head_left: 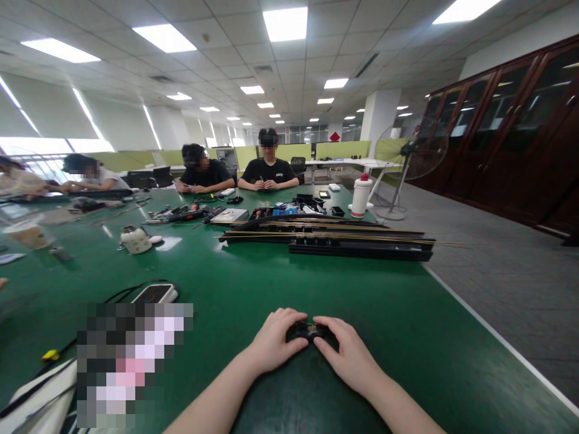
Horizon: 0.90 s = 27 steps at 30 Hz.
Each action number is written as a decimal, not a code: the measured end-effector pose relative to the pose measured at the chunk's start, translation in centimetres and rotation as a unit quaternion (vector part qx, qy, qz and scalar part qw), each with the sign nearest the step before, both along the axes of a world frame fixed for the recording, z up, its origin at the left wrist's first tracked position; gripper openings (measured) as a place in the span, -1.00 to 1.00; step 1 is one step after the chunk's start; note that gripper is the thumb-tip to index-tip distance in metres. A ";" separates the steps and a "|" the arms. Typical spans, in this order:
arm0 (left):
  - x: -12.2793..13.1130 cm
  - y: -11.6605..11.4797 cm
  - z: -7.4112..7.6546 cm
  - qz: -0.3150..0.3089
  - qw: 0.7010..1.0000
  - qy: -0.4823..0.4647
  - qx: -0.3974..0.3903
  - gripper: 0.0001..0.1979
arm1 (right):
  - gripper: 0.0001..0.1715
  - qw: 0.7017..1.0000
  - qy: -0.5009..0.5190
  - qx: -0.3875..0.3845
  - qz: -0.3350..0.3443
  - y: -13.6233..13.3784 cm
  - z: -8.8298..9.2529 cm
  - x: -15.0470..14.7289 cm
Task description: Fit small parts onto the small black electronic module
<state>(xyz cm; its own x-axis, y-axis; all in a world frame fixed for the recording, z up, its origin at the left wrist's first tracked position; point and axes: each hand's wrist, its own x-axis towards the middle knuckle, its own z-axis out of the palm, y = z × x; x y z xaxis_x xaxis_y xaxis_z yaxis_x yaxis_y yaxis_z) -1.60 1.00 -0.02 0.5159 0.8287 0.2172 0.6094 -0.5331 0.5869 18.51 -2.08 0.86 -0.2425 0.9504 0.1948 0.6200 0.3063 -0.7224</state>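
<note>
gripping the black part (310, 335) from its two ends, the left hand (277, 336) and the right hand (347, 349) meet low over the near portion of the surface (235, 289), well in from the right edge. on each side, thumb and forefinger are closed on the part; the remaining fingers are curled and partly hidden. a yellowish detail (312, 328) shows between the fingertips. the part's full shape, and whether it touches the surface, cannot be told.

caution: uneven thumb pressure could twist the part; a slipping fingertip could drop it. excess force toward the middle could damage the exposed detail.

beyond the hands, rails (357, 248) lie crosswise, reaching the right edge, with thin rods (346, 234) along them. the rod tips overhang that edge; a passing body could catch them and drag the rods off.

left of the hands lies a device (156, 294) beside a cord (117, 294). a forearm sweeping toward the left edge could snag the cord.

farther out, a jar (136, 239) stands left of the rails. a bottle (360, 199) stands by the right edge, toward the far corner; a knock could send it to the floor. a co-worker (271, 170) sits at the far edge.
</note>
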 end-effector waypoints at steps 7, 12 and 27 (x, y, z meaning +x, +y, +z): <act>0.0 -0.2 0.3 -0.003 1.000 -0.007 -0.002 -0.55 | -0.77 1.000 0.000 0.014 0.017 0.1 0.1 0.0; 0.0 -0.2 0.4 -0.006 1.000 0.008 -0.007 -0.55 | -0.78 1.000 -0.006 0.006 0.015 0.0 0.1 -0.1; 0.1 -0.3 0.7 -0.005 1.000 0.013 -0.011 -0.59 | -0.77 0.993 0.108 -0.041 -0.029 0.6 -0.1 0.3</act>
<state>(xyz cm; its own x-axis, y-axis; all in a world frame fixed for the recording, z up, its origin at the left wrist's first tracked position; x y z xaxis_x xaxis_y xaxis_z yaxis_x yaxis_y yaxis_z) -1.51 0.70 0.65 0.5294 0.8281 0.1842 0.6198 -0.5258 0.5825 18.77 -1.51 0.75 -0.1471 0.9766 0.1572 0.4624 0.2083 -0.8619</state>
